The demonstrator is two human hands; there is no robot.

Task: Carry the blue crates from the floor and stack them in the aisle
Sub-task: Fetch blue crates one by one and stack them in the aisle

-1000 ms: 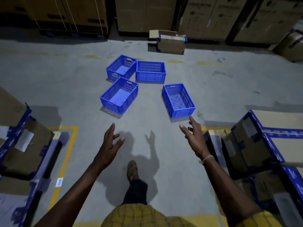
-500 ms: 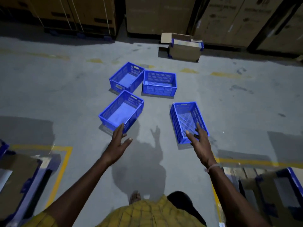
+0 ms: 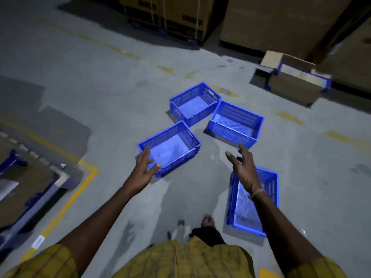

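Note:
Several empty blue slatted crates lie on the grey floor. The nearest left crate (image 3: 176,137) is just ahead of my left hand (image 3: 143,169), which reaches toward its near corner with fingers spread and holds nothing. My right hand (image 3: 244,169) is stretched out with straight fingers above the floor, between the far right crate (image 3: 236,121) and the near right crate (image 3: 267,197). My right forearm crosses over that near crate and hides part of it. A far crate (image 3: 193,103) sits behind the others.
A small cardboard box (image 3: 295,85) with blue tape stands at the back right. Tall stacked cartons (image 3: 271,23) line the back. On the left, cartons on a pallet (image 3: 26,177) sit inside a yellow floor line (image 3: 80,183). My foot (image 3: 207,220) is near the right crate.
I have walked closer and the view has swung left. The crates now lie nearer, and both hands have reached further out toward them, the right arm now over the near right crate.

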